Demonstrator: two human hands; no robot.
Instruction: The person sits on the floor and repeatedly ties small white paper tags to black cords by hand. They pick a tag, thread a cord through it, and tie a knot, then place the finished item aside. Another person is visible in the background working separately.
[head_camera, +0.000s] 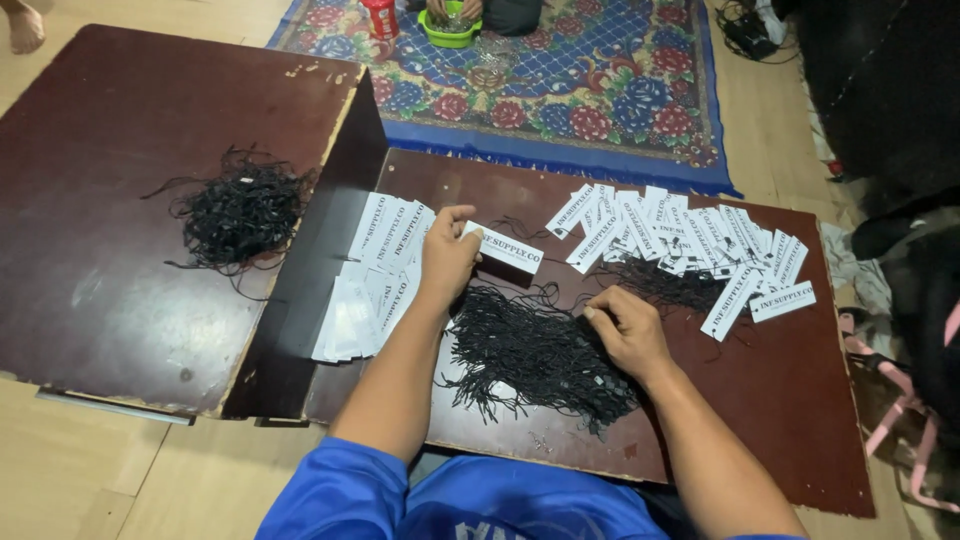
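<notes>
Left hand (447, 252), centre of frame, pinches one white paper tag (505, 248) between thumb and fingers; the tag sticks out to the right of the grip, lying flat just above the board. Right hand (625, 325), right of centre, has fingertips closed down on the upper edge of a large heap of black strings (535, 355); whether a single string is gripped cannot be told.

Count: two hands, one held tag, two string heaps. The second, smaller string heap (243, 212) lies upper left on the raised dark board (100, 300), well apart from both hands.

Tags: one overlapping stack (365, 285) just left of the left hand; one scattered spread (690, 245) upper right, too many to count.

Containers: one green bowl (449, 32) at top centre on the patterned rug (600, 90), contents unclear; red canister (380, 17) beside it.
</notes>
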